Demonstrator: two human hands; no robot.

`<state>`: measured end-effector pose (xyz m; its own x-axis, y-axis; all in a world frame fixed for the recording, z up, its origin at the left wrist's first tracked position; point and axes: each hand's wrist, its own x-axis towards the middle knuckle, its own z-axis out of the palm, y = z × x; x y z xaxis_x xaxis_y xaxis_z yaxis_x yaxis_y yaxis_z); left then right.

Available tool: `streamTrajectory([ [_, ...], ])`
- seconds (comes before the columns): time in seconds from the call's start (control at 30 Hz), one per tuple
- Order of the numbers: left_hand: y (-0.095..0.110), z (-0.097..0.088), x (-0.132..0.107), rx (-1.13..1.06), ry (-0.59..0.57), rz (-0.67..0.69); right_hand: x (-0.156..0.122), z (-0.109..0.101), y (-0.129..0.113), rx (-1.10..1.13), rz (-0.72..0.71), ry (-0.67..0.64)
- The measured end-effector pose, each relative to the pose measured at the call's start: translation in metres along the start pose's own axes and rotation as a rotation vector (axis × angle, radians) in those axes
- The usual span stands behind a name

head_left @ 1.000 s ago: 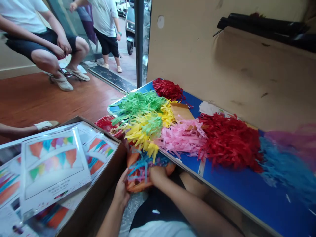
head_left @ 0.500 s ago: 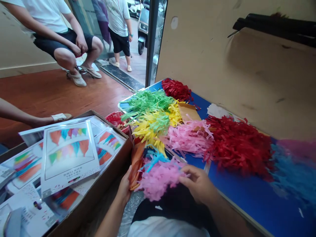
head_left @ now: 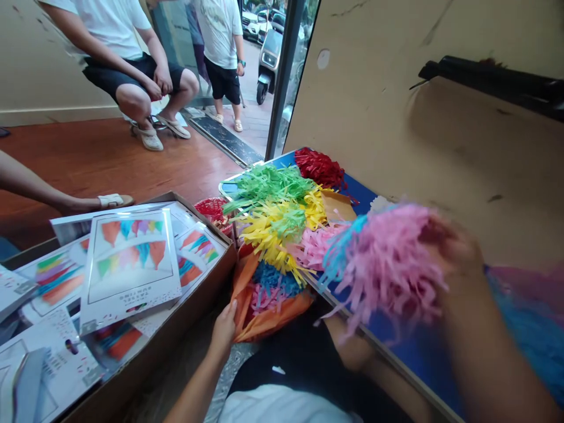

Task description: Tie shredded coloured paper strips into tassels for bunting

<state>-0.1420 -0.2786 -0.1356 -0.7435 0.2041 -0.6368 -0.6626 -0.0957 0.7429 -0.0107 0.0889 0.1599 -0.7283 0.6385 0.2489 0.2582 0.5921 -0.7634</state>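
My right hand [head_left: 456, 252] is raised at the right, shut on a bunch of pink fringed tissue-paper tassels [head_left: 388, 258] with a few blue strands [head_left: 343, 255]. My left hand [head_left: 224, 332] grips the edge of an orange paper tassel bundle [head_left: 268, 317], which has blue and pink fringes [head_left: 268, 288] lying in it. Just beyond sit green and yellow fringed tassels [head_left: 273, 205], with more pink fringe [head_left: 312, 247] beside them. A red tassel pile [head_left: 319, 167] lies at the far end of the blue board [head_left: 361, 191].
A cardboard box [head_left: 176, 305] of packaged paper bunting sets [head_left: 130, 264] stands to my left. A seated person's leg [head_left: 44, 191] reaches in at the left. One person [head_left: 136, 70] crouches by the glass doorway, and another [head_left: 220, 53] stands beyond it. A tan wall [head_left: 418, 117] rises behind the board.
My right hand has lifted the pink tassels up and to the right, over the board. The orange bundle now lies more open below, showing blue and pink fringes. My view has shifted slightly.
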Motion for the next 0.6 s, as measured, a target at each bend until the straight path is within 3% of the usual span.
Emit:
streamTrajectory([
  [0.1,0.005,-0.007,-0.008,0.044,0.049,0.097,0.034,-0.025,-0.003,-0.098,-0.026,0.015],
  [0.17,0.008,-0.012,-0.013,0.061,0.068,0.147,0.025,-0.02,-0.014,-0.23,-0.073,0.095],
  [0.2,0.009,-0.014,-0.016,0.067,0.07,0.164,0.011,-0.006,-0.021,-0.322,-0.129,0.154],
  [0.27,0.011,-0.017,-0.021,0.075,0.055,0.183,-0.031,0.047,-0.037,-0.468,-0.289,0.227],
  [0.3,0.012,-0.018,-0.023,0.077,0.042,0.187,-0.055,0.086,-0.044,-0.459,-0.4,0.061],
  [0.4,0.016,-0.018,-0.027,0.072,0.022,0.19,-0.111,0.225,-0.053,-0.52,-0.514,-0.931],
  [0.47,0.02,-0.02,-0.027,0.05,0.046,0.2,-0.124,0.303,-0.044,-0.525,-0.516,-1.106],
  [0.53,0.024,-0.023,-0.026,0.005,0.087,0.208,-0.125,0.346,-0.022,-0.587,-0.463,-1.176],
  [0.6,0.026,-0.026,-0.021,-0.048,0.125,0.201,-0.119,0.354,0.009,-0.672,-0.367,-1.189],
])
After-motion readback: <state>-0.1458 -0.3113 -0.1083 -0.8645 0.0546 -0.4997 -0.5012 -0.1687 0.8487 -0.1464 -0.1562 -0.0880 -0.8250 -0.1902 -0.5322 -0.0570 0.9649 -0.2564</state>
